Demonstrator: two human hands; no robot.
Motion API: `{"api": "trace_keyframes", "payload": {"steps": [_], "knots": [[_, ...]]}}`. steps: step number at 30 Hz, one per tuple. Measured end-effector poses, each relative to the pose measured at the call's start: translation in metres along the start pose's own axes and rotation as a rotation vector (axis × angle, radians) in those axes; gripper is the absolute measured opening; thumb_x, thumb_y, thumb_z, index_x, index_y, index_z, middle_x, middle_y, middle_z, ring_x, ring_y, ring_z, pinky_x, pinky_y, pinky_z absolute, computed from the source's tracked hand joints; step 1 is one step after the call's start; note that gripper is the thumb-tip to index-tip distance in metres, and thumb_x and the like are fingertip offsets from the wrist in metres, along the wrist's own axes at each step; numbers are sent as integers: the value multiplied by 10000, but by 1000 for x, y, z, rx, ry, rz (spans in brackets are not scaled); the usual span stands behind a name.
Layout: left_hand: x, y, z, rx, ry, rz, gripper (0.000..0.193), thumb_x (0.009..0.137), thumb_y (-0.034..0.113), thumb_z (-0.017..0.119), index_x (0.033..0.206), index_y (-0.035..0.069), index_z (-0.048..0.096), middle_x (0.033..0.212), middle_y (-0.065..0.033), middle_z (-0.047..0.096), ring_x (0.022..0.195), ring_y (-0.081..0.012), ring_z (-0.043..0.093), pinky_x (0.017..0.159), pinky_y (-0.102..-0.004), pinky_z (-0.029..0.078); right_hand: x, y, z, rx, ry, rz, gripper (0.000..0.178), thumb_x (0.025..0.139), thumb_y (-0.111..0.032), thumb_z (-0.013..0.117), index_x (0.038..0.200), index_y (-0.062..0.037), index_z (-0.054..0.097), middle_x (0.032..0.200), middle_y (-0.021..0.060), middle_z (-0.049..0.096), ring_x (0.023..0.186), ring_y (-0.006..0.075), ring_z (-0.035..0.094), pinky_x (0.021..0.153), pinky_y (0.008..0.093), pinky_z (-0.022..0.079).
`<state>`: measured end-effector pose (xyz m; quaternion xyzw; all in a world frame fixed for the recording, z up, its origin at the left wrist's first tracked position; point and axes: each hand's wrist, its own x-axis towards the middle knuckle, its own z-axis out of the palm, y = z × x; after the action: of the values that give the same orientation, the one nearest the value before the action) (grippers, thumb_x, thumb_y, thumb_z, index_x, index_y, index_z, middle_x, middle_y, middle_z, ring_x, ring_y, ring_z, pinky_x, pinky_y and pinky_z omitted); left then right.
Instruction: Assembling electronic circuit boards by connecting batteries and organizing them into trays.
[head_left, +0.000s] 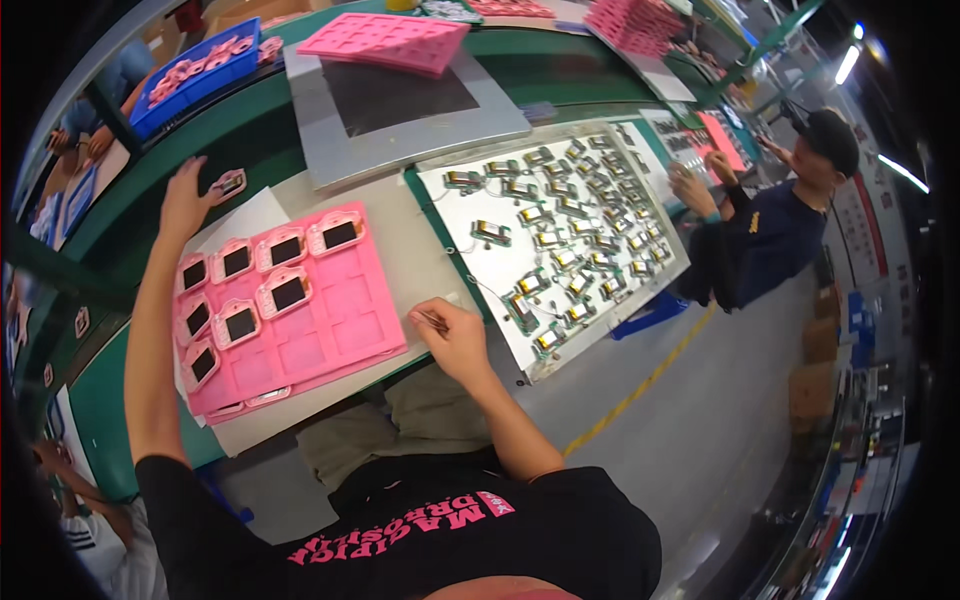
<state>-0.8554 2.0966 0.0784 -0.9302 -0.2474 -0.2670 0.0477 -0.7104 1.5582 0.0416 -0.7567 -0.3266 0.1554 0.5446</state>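
Observation:
My left hand point(183, 198) is stretched over the green conveyor belt at the left, fingers apart. Close by its fingertips a small pink-framed device with a dark screen point(231, 184) rests on the belt; whether they touch is unclear. A pink slotted tray point(335, 335) lies in front of me, with several pink devices point(285, 251) screen-up in its far and left pockets. Just right of the tray, my right hand point(455, 338) is closed around a thin dark tool point(432, 321), mostly hidden by the fingers.
A white board point(470, 270) with many small wired circuit modules lies to the right. Beyond are a grey metal plate point(420, 140), a pink tray point(385, 42) on it, and a blue bin point(200, 80) of pink parts. A co-worker point(770, 230) sits at the right.

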Motion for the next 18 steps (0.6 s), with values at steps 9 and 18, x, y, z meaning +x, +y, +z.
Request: {"api": "trace_keyframes", "payload": {"steps": [9, 18], "knots": [[-109, 375, -348, -2038, -502, 311, 547, 1147, 426, 491, 1080, -58, 736, 1136, -284, 753, 921, -328, 727, 882, -373, 605, -27, -10, 33, -124, -35, -70, 187, 937, -224, 708, 1024, -70, 769, 720, 73, 686, 623, 259, 606, 634, 372, 491], [-261, 428, -342, -2259, -697, 414, 531, 1145, 420, 493, 1108, -54, 728, 1187, -294, 750, 947, -333, 740, 896, -371, 616, -93, 39, 18, -114, 89, -191, 152, 930, -200, 759, 972, -53, 761, 656, 36, 627, 591, 241, 545, 604, 366, 437]]}}
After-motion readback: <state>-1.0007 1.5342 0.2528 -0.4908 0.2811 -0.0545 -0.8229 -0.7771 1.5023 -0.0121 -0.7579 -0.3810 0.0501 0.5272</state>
